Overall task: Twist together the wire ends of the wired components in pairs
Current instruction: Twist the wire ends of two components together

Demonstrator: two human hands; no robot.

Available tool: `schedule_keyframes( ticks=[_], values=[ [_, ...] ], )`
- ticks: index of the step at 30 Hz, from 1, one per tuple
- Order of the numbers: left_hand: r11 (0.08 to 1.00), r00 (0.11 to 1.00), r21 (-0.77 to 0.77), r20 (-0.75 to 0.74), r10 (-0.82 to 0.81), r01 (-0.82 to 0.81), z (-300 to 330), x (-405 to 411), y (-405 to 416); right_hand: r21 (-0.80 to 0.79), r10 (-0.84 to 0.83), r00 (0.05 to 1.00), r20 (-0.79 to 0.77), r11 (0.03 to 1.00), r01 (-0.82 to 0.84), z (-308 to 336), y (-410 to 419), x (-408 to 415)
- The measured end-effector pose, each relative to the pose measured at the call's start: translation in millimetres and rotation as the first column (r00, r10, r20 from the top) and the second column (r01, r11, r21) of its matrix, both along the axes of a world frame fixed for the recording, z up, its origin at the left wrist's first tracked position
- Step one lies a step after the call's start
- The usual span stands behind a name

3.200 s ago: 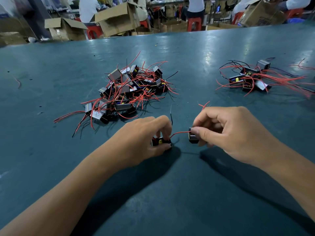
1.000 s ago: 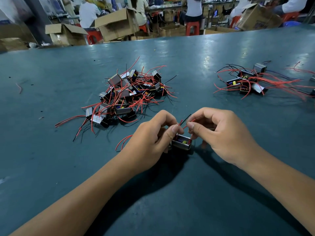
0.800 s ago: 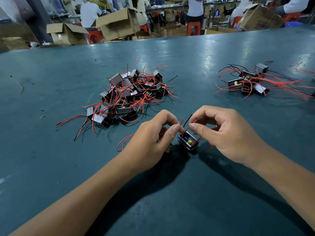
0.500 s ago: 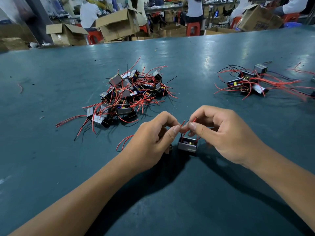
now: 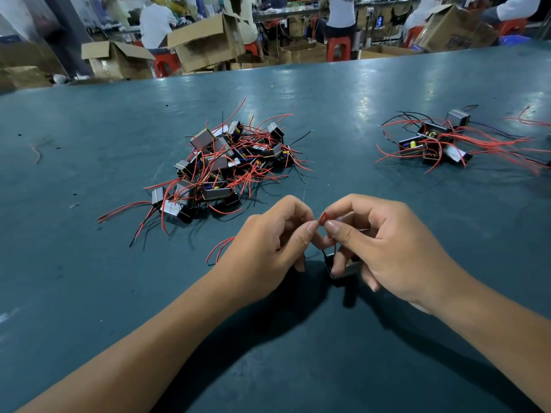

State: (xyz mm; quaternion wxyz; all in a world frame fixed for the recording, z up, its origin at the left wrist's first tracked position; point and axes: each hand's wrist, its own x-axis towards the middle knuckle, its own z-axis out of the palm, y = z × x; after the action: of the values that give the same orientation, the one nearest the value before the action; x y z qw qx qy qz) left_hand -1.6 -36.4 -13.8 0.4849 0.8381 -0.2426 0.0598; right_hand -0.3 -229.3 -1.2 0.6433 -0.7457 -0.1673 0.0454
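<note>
Teal table (image 5: 89,293), near edge: left hand (image 5: 268,248) and right hand (image 5: 387,248) curled, pinching red wire ends (image 5: 322,217) above a small component (image 5: 343,268).

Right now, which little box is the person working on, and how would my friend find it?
Start at the big green table and find the two hands meeting near the middle. The little box sits just under the right hand's fingers. Unlike the boxes in the big pile and the small pile farther back, it lies alone, its red wires pinched between both hands.
</note>
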Motion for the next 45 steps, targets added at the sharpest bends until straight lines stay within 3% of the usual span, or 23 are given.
schedule_keyframes(
  ticks=[9, 31, 45],
  values=[
    [0.998, 0.999, -0.055, -0.029, 0.036, -0.037, -1, 0, -1, -0.146, -0.087, 0.981, 0.175, 0.983, 0.114, -8, 1, 1],
    [0.996, 0.996, -0.053, -0.043, 0.074, -0.076, -2, -1, 0, -0.009, -0.175, 0.961, 0.216, 0.983, 0.181, -12, 6, -1],
    [0.997, 0.997, -0.03, -0.013, 0.075, -0.076, -1, -2, -1, -0.009, -0.168, 0.956, 0.24, 0.985, 0.175, -14, 6, 1]
  ],
)
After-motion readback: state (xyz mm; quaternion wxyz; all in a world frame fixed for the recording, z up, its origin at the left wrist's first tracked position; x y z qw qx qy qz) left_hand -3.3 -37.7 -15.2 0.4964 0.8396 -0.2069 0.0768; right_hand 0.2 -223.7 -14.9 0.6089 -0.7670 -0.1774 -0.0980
